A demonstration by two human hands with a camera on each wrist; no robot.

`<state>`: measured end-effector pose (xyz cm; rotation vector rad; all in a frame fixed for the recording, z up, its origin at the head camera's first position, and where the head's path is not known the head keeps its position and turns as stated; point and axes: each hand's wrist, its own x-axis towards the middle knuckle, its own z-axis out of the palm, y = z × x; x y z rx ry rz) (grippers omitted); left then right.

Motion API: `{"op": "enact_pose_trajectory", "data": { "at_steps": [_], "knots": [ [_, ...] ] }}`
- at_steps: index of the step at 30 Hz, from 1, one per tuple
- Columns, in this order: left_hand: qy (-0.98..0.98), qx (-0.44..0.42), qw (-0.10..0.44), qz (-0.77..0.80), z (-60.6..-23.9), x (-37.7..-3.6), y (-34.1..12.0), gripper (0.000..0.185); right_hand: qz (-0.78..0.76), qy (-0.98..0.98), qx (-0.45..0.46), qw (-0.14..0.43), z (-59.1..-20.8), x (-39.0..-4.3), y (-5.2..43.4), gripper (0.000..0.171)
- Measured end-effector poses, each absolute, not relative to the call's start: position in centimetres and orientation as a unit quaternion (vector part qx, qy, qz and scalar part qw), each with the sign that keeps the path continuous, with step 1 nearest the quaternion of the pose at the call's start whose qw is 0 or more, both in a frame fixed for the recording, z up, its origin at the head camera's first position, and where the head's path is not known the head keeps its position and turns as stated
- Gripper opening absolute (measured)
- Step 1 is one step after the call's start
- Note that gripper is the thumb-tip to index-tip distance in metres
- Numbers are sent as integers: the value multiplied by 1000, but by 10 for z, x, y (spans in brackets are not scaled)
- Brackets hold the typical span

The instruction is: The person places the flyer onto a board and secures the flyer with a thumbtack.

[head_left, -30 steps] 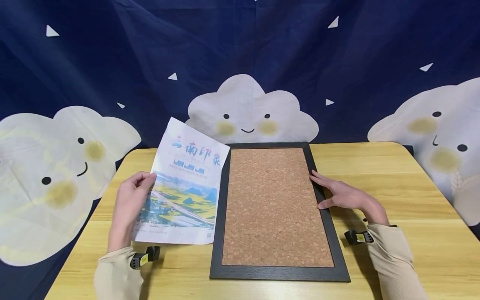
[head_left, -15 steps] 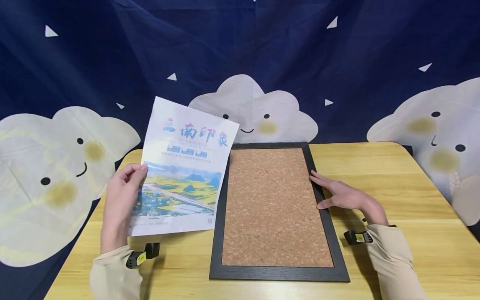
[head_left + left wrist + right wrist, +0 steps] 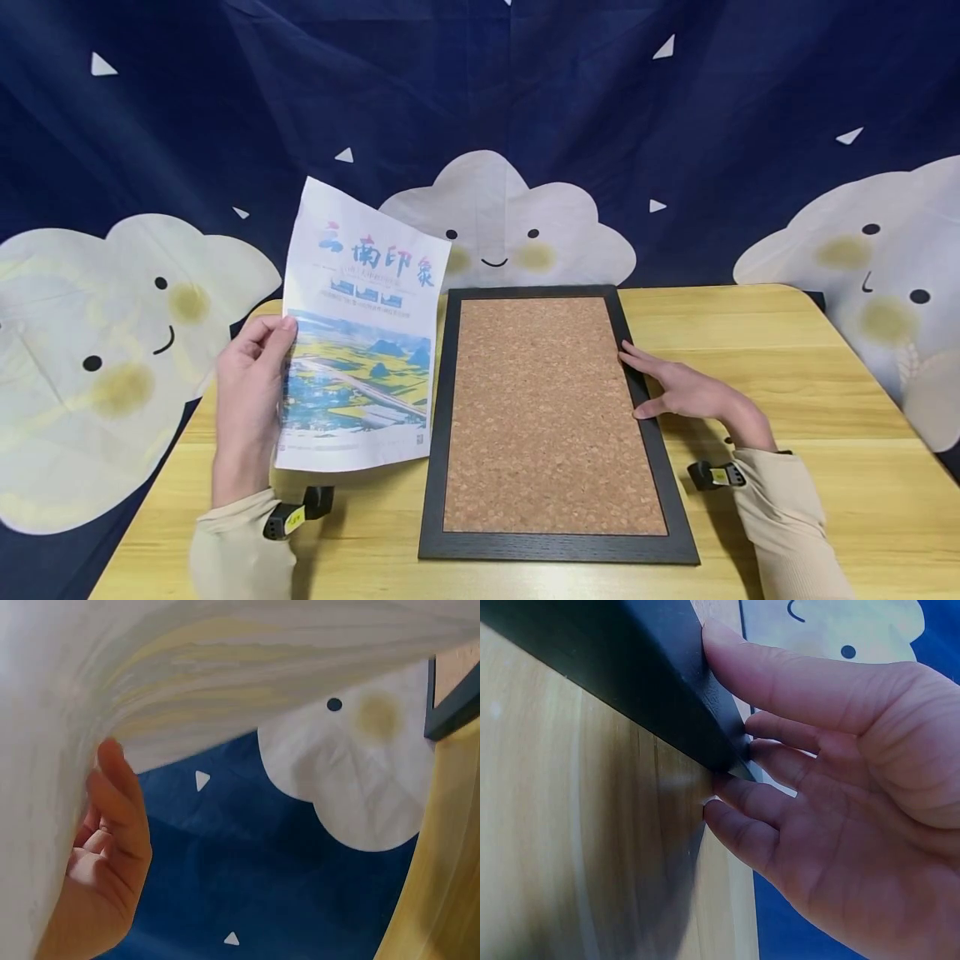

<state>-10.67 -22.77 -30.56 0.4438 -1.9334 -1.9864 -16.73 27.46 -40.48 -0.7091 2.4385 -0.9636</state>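
Note:
In the head view, my left hand (image 3: 251, 383) pinches a printed paper poster (image 3: 367, 333) by its left edge, thumb on the printed side. The sheet carries coloured characters above a picture of fields and hills; it is raised and slightly bowed. In the left wrist view the curled fingers (image 3: 120, 802) lie behind the paper (image 3: 195, 682). A black-framed cork board (image 3: 551, 417) lies flat on the table, right of the poster. My right hand (image 3: 690, 390) touches the board's right side with extended fingers. The right wrist view shows its thumb and fingertips against the black frame (image 3: 645, 682).
Beneath everything is a light wooden table (image 3: 825, 400). A dark blue cloth (image 3: 465, 75) with smiling white clouds (image 3: 502, 225) hangs behind it. Each wrist wears a small black camera.
The left hand has lifted the poster upward and slightly left, then shifted a little back right; the sheet now bows and its upper right corner has swung left. My right hand and the board stay put.

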Motion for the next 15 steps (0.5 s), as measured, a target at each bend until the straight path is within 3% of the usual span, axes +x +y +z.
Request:
{"op": "enact_pose_trajectory", "data": {
  "at_steps": [15],
  "knots": [
    [-634, 6, 181, -752, -296, -100, -206, 13, -347, 879, -252, 208, -403, -167, 274, 92]
  ]
}}
